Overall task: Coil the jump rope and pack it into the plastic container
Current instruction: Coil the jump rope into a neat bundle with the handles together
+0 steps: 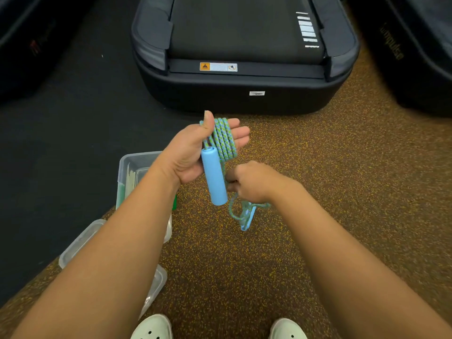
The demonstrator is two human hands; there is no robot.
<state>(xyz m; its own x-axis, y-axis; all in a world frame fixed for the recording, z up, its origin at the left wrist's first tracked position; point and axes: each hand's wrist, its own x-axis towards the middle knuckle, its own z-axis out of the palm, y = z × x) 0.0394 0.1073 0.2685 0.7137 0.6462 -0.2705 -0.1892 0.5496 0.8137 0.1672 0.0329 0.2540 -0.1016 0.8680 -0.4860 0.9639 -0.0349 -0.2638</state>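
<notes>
Left hand (193,152): palm open, thumb pinning blue-green braided jump rope (223,138) coils and blue foam handle (214,177).
Right hand (252,182): closed on rope's trailing length.
Clear plastic container (127,165): on speckled floor (281,253), left of hands.

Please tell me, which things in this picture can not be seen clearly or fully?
- Second handle, head view: blurred, partly behind the right hand.
- Plastic container: the left forearm covers much of it; contents unclear.
- Lid: partly under the same forearm.
- Rope end below the left hand: hidden in the right fist.
- Shoes: cut by the bottom edge.
</notes>
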